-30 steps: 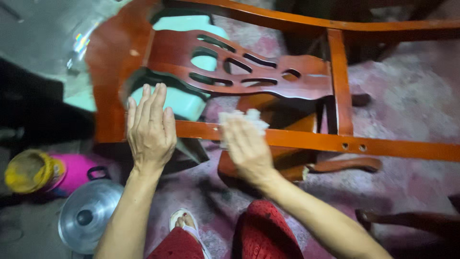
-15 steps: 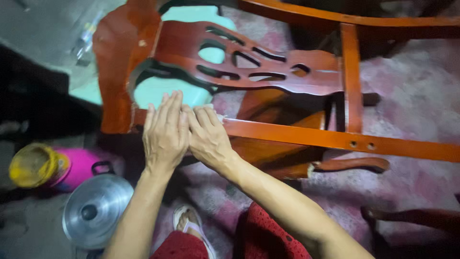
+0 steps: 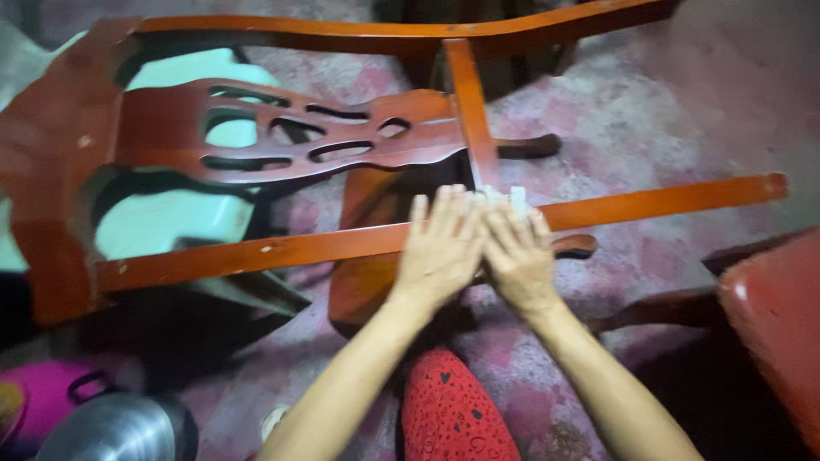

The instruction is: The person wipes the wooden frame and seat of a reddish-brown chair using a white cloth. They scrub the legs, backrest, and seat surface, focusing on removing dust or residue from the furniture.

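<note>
Here the red-brown wooden chair frame (image 3: 282,154) lies tipped on the pink floor (image 3: 649,111), its long rail (image 3: 256,253) running left to right under both hands. The left hand (image 3: 440,252) lies flat with fingers together, gripping nothing. The right hand (image 3: 517,256) presses flat just beside it on a white cloth (image 3: 504,195), mostly hidden, only its far edge showing. A metal pot lid (image 3: 120,431) and pink container (image 3: 43,401) are cut off near left. Since half a second ago both hands have slid right along the rail
</note>
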